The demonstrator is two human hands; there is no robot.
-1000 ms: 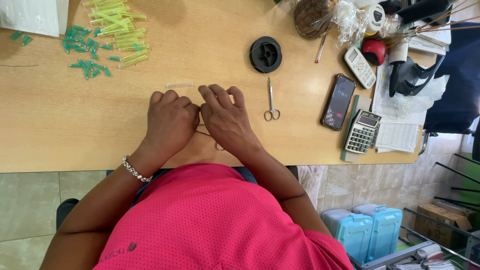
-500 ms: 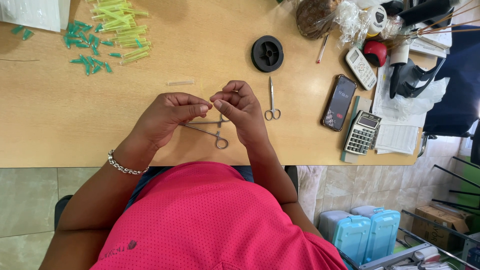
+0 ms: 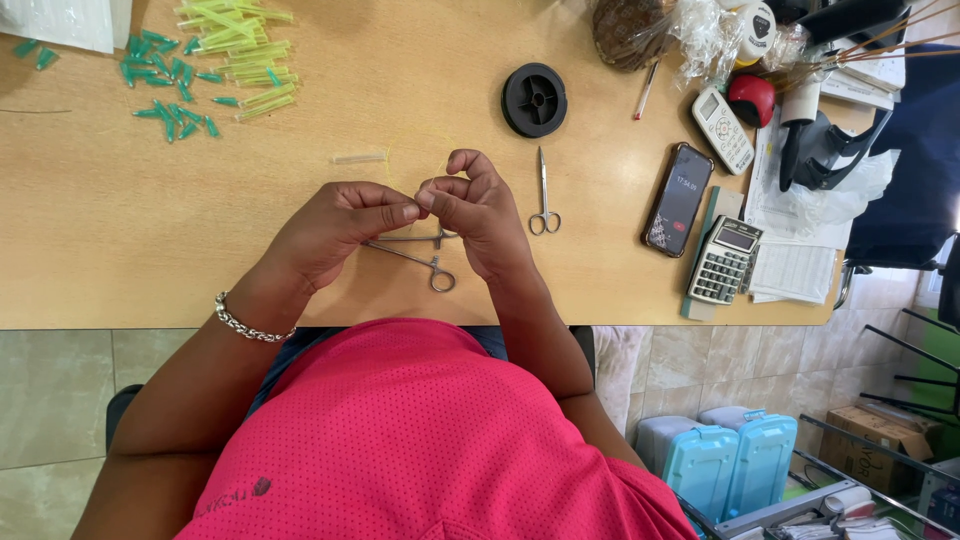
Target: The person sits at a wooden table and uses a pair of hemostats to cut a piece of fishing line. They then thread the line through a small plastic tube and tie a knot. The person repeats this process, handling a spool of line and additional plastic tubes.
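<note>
Pale wooden desktop (image 3: 150, 230) fills the upper part of the frame, with tiled floor below it at lower left and right. At centre frame your left hand (image 3: 330, 235) and right hand (image 3: 480, 210) meet fingertip to fingertip, both pinched shut on something too fine to see clearly, perhaps a pale thread. Just beneath them hangs a slim silver steel clamp with ring handles (image 3: 420, 255); which hand bears it you cannot tell.

That clamp looks light, stiff and smooth, so it may slip; take it by the ring handles. Whatever sits in your pinch seems limp and nearly weightless, so hold it near its end.

Small silver scissors (image 3: 544, 205) lie just right of your right hand, a black round spool (image 3: 534, 99) above them, green and yellow plastic tips (image 3: 200, 60) at upper left, a dark phone (image 3: 678, 200) and grey calculator (image 3: 724, 262) at right.

Compared with half a second ago, your hands are about where they were and the clamp is too; a second ago both hands lay knuckles-up on the desk, hiding the clamp.
</note>
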